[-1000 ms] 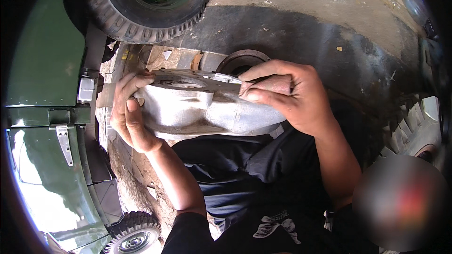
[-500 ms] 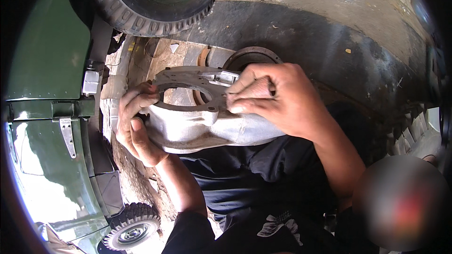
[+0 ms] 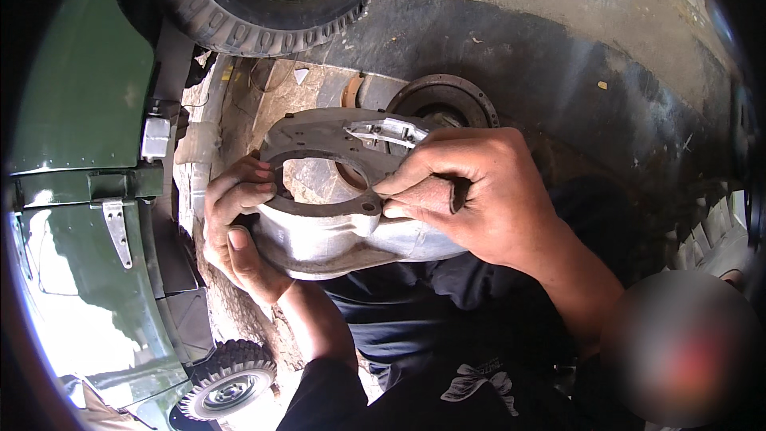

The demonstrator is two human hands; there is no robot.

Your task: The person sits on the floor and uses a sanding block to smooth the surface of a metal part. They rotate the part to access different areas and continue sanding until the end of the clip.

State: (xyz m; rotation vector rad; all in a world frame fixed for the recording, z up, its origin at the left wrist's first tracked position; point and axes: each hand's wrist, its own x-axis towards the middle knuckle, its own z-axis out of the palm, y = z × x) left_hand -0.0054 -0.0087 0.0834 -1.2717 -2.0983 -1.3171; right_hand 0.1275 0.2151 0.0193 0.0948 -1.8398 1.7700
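Note:
A silvery cast-metal housing (image 3: pixel 319 231) with a large round opening rests tilted above my lap. My left hand (image 3: pixel 243 227) is wrapped round its left end, the fingers over the rim of the opening and the thumb on the outer wall. Pinched in my right hand (image 3: pixel 491 191) is a folded, reddish-brown piece of sandpaper (image 3: pixel 431 194). Its fingertips press against the flat flange just right of the opening, next to a bolt hole. The right hand hides the housing's right end.
A dark round metal plate (image 3: pixel 447 96) lies on the ground beyond the housing. Past it, at the upper left, stands a large tyre (image 3: pixel 271 24) with a green wheel. The green vehicle body (image 3: pixel 80 96) fills the left side. A blurred patch covers the lower right.
My right hand has shifted slightly left and down along the flange, closer to the bolt hole by the opening. The housing has moved a little lower in view, still in my left hand.

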